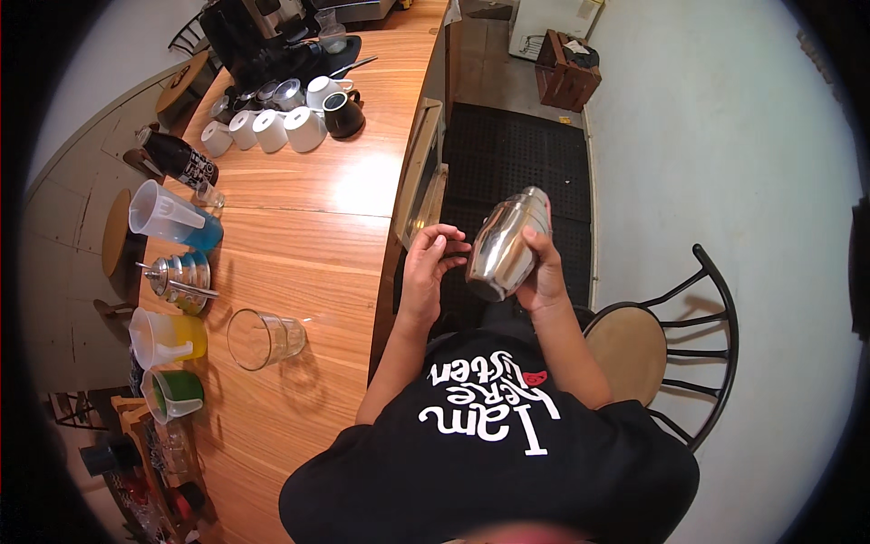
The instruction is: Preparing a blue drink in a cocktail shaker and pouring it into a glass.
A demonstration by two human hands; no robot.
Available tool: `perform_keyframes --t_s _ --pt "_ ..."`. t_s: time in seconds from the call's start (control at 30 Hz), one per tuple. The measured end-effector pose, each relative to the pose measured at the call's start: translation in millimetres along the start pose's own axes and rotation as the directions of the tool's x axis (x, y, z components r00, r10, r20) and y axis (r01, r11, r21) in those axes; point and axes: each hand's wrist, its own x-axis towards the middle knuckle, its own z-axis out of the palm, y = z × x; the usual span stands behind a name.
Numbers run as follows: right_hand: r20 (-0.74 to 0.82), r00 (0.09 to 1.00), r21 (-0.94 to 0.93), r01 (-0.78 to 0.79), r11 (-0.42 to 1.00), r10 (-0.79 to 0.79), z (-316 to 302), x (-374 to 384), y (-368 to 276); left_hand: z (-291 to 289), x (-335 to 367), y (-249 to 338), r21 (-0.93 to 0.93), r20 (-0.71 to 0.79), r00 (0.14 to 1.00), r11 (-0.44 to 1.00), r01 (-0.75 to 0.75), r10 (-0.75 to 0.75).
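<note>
A silver metal cocktail shaker (506, 245) is in my right hand (542, 272), which wraps round its side. The shaker tilts, its narrow capped end up and to the right, its wide base toward me. My left hand (432, 265) hovers just left of the shaker with loosely bent fingers held apart and nothing visible in them. Both hands are in the air beyond the counter's right edge. A clear empty drinking glass (263, 340) stands on the wooden counter (317, 245), to the left of my left arm.
Along the counter's left edge are a dark bottle (177, 159), plastic jugs with blue (172, 218), yellow (168, 337) and green (172, 396) contents, and a metal-ringed container (181, 276). Cups (304, 130) and a black machine (254, 45) stand farther back. A chair (630, 354) is at my right.
</note>
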Motion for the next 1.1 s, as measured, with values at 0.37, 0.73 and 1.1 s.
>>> perform_keyframes --t_s 0.37,0.73,1.1 --pt "0.175 0.856 -0.552 0.494 0.672 -0.486 9 -10 -6 -5 -3 2 0.062 -0.018 0.999 0.997 0.042 -0.041" --pt "-0.013 0.998 -0.003 0.054 0.999 -0.054 8 -2 0 -7 -1 1 0.068 -0.026 0.999 0.996 0.049 -0.047" --pt "0.033 0.989 -0.161 0.145 0.976 -0.141 25 -7 -4 -11 0 -6 0.033 -0.031 0.998 0.998 0.049 -0.048"
